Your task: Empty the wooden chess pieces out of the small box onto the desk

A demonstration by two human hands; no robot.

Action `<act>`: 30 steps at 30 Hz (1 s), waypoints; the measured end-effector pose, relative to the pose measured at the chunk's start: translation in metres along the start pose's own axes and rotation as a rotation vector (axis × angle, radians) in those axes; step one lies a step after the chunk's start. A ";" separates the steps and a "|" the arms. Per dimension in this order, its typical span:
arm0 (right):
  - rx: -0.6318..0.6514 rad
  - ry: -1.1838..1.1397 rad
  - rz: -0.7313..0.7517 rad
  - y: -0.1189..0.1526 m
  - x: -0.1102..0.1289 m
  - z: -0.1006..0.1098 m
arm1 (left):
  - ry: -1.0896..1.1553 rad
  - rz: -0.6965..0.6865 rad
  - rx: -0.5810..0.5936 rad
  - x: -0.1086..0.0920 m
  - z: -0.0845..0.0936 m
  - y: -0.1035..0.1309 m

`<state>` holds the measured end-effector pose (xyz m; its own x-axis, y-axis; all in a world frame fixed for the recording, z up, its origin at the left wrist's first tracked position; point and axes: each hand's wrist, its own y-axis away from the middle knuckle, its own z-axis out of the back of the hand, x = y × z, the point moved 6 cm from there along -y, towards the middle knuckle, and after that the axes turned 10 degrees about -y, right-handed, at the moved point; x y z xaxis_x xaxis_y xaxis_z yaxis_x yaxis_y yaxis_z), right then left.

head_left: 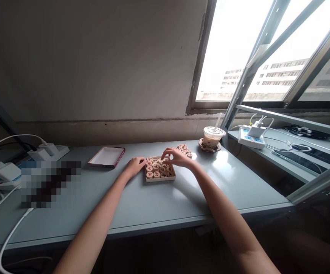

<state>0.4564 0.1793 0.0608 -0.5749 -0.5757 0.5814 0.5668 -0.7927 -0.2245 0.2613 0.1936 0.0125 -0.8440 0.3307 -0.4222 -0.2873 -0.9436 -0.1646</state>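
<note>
An open box point(161, 180) on the desk holds several round wooden pieces point(157, 174) with red or black characters, set in rows. At its left edge rests my left hand point(136, 166), its fingers curled in against the box side; whether they hold anything is hidden. My right hand point(175, 156) reaches over the box's upper right part, thumb and fingertips pinched together above the pieces. What lies between those fingertips is too small to make out. Behind my right hand, more round pieces point(184, 150) are grouped on the desk.
A box lid point(107, 157) lies left of my left hand. A drink cup point(213, 137) with a straw stands on a coaster at the back right. Power strips point(252, 137) and white cables are at both sides. A metal frame point(246, 72) rises at the right.
</note>
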 end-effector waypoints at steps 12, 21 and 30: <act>0.056 0.015 0.043 -0.004 0.015 -0.024 | -0.018 0.004 -0.001 -0.003 0.003 0.003; -0.172 0.409 -0.382 0.024 -0.068 0.032 | -0.015 -0.003 -0.009 0.000 0.000 0.000; -0.040 0.428 -0.200 0.005 -0.077 -0.009 | -0.023 -0.006 -0.001 0.004 -0.004 -0.003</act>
<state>0.4982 0.2176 0.0080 -0.8667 -0.4355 0.2434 0.4019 -0.8985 -0.1764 0.2603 0.1974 0.0079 -0.8526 0.3356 -0.4005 -0.2919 -0.9416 -0.1677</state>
